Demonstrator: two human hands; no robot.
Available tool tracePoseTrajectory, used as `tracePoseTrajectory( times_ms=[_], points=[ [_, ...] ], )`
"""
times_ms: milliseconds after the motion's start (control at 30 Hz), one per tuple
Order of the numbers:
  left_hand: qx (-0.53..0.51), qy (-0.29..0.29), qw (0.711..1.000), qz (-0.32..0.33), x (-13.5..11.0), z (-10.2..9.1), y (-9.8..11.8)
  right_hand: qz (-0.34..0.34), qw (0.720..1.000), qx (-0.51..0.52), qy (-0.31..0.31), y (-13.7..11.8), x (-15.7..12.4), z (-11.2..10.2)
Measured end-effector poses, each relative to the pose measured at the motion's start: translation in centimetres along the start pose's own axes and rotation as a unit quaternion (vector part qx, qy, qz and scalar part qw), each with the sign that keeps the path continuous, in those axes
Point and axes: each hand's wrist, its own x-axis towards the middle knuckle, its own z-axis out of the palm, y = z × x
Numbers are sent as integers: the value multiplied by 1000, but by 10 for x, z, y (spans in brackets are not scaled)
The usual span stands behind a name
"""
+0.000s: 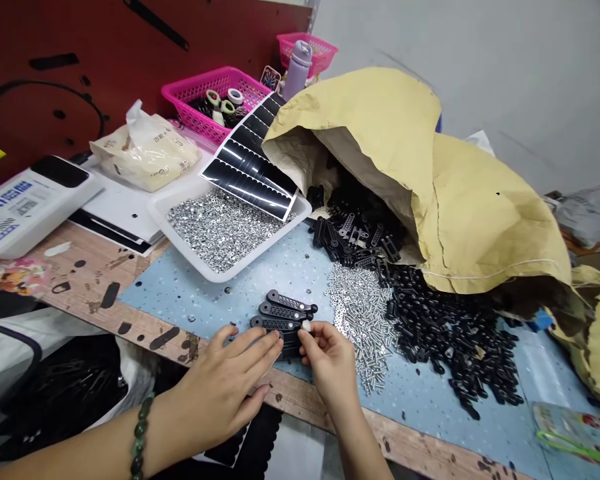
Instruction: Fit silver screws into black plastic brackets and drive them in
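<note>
Head view: fingers crowd a fan of slim black latticed plastic arms on the blue speckled mat!
Left hand, flat and unclenched, overlaps the nearest; right hand pinches at their ends, exact grip unclear. Some show silver fasteners; plenty seems left: shiny metal screws, jumbled small black plastic parts.

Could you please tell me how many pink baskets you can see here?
2. The near basket is beyond the tissue pack; the far basket is behind the lavender bottle. Others could be hidden behind the paper sack.
</note>
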Motion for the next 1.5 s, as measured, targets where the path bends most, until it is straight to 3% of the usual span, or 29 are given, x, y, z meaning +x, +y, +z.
tracePoseTrajectory(
  times_ms=[167, 333, 433, 500, 600, 667, 733, 800, 900, 1000, 1067, 1167, 1200, 1267, 1367, 1500],
  points=[
    [0, 1, 1000, -12, 5, 3, 3, -108, 973, -206, 13, -7, 1, -5],
    [-11, 25, 999, -31, 4, 12, 5, -252, 891, -358, 117, -11, -10, -15],
    [-10, 30, 999, -32, 8, 14, 5, -353, 854, -372, 83, -7, -20, -14],
    [-9, 35, 999, -31, 10, 10, 6, -375, 842, -383, 69, -5, -27, -14],
    [-31, 25, 999, -9, -6, -1, 9, -390, 843, -342, 142, 1, -47, -24],
    [-73, 23, 997, -9, -37, -2, 10, -410, 858, -268, 156, 14, -69, -32],
    [-125, 16, 990, -64, -76, 7, 5, -396, 886, -207, 120, 35, -96, -34],
    [-155, -5, 967, -202, -112, 28, -3, -329, 924, -182, 71, 63, -123, -25],
    [-219, -37, 911, -349, -133, 58, -11, -196, 967, -152, 63, 104, -151, -2],
    [-389, -90, 825, -401, -118, 66, -3, -104, 984, -122, 77, 129, -167, 14],
    [-562, -150, 703, -410, -105, 59, 11, -68, 987, -120, 85, 136, -176, 17],
    [-729, -233, 463, -446, -98, 52, 34, -23, 985, -128, 113, 140, -189, 17],
    [-748, -245, 401, -468, -98, 53, 40, -7, 984, -128, 121, 141, -192, 17],
    [-766, -254, 319, -496, -100, 62, 49, 27, 984, -118, 134, 143, -197, 19],
    [-789, -256, 267, -491, -100, 78, 56, 75, 984, -64, 150, 146, -197, 21],
    [-798, -231, 270, -488, -97, 90, 59, 96, 986, 1, 133, 145, -191, 20]
  ],
)
